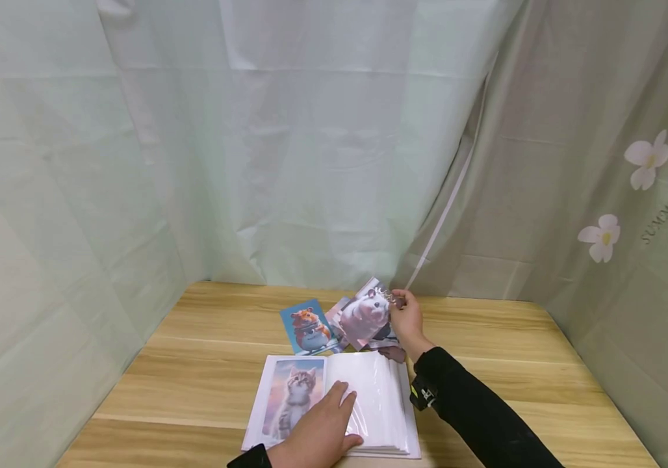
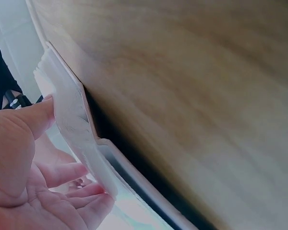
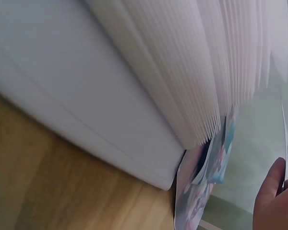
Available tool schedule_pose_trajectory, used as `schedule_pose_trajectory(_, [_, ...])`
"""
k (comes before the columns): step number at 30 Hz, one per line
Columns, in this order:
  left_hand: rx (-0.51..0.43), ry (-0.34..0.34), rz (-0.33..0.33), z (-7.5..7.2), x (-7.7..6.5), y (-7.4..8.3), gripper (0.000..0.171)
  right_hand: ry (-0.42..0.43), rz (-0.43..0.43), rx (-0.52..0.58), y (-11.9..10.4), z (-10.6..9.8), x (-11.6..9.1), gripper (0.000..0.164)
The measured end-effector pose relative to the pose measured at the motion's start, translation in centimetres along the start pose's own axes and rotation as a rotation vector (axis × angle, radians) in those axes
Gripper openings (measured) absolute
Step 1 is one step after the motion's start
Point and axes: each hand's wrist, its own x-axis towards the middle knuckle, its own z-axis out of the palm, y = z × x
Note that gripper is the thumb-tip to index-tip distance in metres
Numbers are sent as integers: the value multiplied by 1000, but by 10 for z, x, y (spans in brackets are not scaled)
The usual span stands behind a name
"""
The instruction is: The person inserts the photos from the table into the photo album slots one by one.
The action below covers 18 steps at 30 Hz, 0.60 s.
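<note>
An open photo album [image 1: 369, 396] lies near the table's front edge, a kitten photo [image 1: 297, 396] in its left page and a bare clear sleeve on the right. My left hand [image 1: 321, 422] rests across the middle of the album, fingers spread over the right page. My right hand [image 1: 407, 318], beyond the album, pinches a photo of a white hamster [image 1: 364, 315] by its right edge, raised over other photos. In the right wrist view, the thumb and fingers [image 3: 271, 184] grip the thin card at the right edge. The left wrist view shows the left fingers [image 2: 93, 201] against the album pages [image 2: 69, 103].
A blue photo of an orange hamster [image 1: 308, 327] lies behind the album, beside several overlapping photos [image 1: 389, 338] partly hidden under the raised one. The wooden table [image 1: 193, 370] ends at pale curtains [image 1: 322, 143] on the back and sides.
</note>
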Motion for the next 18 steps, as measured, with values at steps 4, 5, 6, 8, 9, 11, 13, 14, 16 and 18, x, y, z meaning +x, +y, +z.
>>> schedule_pose_trajectory(4, [8, 3, 3, 0, 1, -1, 73, 6, 8, 7, 2, -1, 0, 31])
schedule_pose_trajectory(5, [17, 0, 6, 0, 1, -2, 73, 6, 12, 11, 3, -1, 1, 31])
schedule_pose_trajectory(6, [26, -2, 10, -1, 2, -2, 74, 6, 19, 19, 3, -2, 1, 31])
schedule_pose_trajectory(8, [44, -14, 15, -2, 3, -2, 75, 0, 35, 31, 4, -3, 1, 31])
schedule_pose_trajectory(9, [54, -24, 19, -3, 3, -2, 74, -5, 43, 38, 3, -3, 1, 31])
schedule_pose_trajectory(11, [69, -52, 23, -5, 4, -2, 73, -15, 54, 47, 3, -4, 1, 32])
schedule_pose_trajectory(13, [80, -78, 18, -7, 5, -1, 71, -21, 60, 48, 2, -5, 0, 33])
schedule_pose_trajectory(14, [86, -86, 17, -7, 6, -1, 71, -24, 59, 48, 2, -5, 0, 33])
schedule_pose_trajectory(16, [95, -93, 12, -7, 6, -1, 69, -22, 57, 48, 2, -5, 0, 33])
schedule_pose_trajectory(18, [105, -82, 15, -7, 6, -1, 68, -12, 48, 40, 3, -4, 0, 33])
